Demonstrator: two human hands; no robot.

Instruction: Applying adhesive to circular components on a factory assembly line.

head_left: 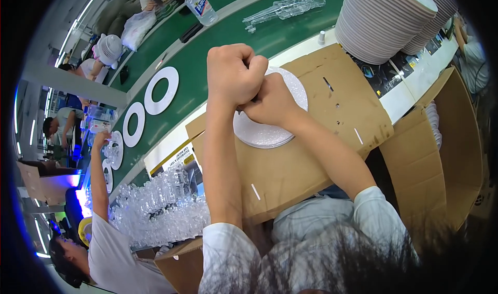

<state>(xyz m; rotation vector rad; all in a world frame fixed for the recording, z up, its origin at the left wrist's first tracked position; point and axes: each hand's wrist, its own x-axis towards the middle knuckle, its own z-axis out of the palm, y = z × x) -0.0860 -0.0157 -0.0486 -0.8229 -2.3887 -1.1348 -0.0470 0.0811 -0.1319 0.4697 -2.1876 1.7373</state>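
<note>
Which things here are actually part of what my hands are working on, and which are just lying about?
In hand:
left hand
right hand
white glittery disc
cardboard sheet under it

Lying about:
water bottle
white rings on the green belt
stack of discs
heap of clear plastic pieces

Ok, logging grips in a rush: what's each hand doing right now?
Left hand: closed in a fist; anything inside is hidden.
Right hand: closed, resting on the white disc; contents cannot be told.

head-worn fisheye, looking down, close
</note>
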